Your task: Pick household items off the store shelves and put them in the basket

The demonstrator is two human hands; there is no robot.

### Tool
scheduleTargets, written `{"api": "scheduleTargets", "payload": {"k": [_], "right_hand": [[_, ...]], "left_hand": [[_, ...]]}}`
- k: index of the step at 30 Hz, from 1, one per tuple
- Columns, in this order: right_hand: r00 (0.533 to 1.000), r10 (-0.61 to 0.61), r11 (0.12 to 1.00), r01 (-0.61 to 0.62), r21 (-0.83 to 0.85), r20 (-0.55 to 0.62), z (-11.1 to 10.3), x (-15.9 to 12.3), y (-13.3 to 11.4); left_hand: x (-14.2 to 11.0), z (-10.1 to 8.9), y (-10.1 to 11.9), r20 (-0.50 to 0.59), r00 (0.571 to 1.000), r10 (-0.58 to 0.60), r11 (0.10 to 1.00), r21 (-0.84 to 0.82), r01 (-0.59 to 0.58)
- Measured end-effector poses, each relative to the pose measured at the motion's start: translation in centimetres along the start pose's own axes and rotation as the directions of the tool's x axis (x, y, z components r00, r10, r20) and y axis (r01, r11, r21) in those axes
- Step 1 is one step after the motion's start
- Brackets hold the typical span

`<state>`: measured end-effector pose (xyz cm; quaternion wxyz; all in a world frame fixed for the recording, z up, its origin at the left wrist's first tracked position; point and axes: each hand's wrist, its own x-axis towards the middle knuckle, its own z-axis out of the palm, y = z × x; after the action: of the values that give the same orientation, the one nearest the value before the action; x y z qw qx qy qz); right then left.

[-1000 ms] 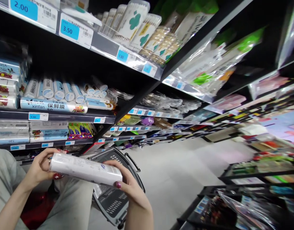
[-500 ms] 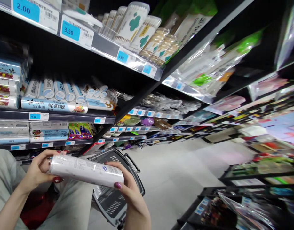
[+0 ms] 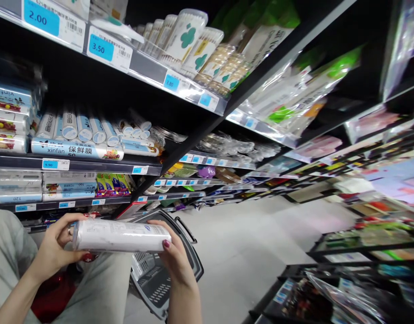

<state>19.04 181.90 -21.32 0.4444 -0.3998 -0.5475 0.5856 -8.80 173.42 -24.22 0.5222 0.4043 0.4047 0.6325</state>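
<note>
Between my two hands, above my knees, is a white plastic-wrapped roll of cling film (image 3: pixel 120 236), lying nearly level with small printed text facing up. My left hand (image 3: pixel 60 245) grips its left end, fingers over the top and thumb below. At the right end my right hand (image 3: pixel 173 247) is closed round it, the thumb in front. Similar rolls of cling film (image 3: pixel 76 149) lie on the shelf ahead, some marked xinfan. Beneath and right of the roll stands a grey shopping basket (image 3: pixel 156 279) on the floor, partly hidden by my right arm.
Price tags line the shelf edges (image 3: pixel 92 164). Cotton swab packs (image 3: pixel 186 38) fill the upper shelf. The pale aisle floor (image 3: pixel 240 243) runs off to the right, with black display racks (image 3: pixel 328 252) beyond it. My knees (image 3: pixel 105 288) are close below the roll.
The roll has turned from sloping down to the right to nearly level. My right hand has moved slightly up and left with it, while my left hand still holds its end.
</note>
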Motion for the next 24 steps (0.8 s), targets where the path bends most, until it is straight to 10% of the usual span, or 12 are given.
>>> {"api": "scheduleTargets", "payload": {"k": [9,14,19,24], "right_hand": [[0.891,0.452,0.89,-0.453,-0.055,-0.036,1.2,1.0,0.7],[0.862,0.503,0.862,-0.506,-0.043,-0.066,0.9,1.5,1.4],[0.877,0.334,0.911,-0.394,-0.12,-0.345,-5.2,-0.5,3.0],[0.68,0.285,0.577,-0.685,-0.445,-0.676,-12.8,-3.9,9.5]], "left_hand": [[1.7,0.0,-0.1,-0.101,0.952,-0.29,0.938,0.17,0.304],[2.2,-0.2,-1.2,-0.073,0.943,-0.326,0.908,0.255,0.333],[2.6,-0.8,-2.1,-0.037,0.97,-0.241,0.896,0.376,0.237],[3.7,-2.7,-2.8,-0.09,0.969,-0.231,0.87,0.427,0.247]]}}
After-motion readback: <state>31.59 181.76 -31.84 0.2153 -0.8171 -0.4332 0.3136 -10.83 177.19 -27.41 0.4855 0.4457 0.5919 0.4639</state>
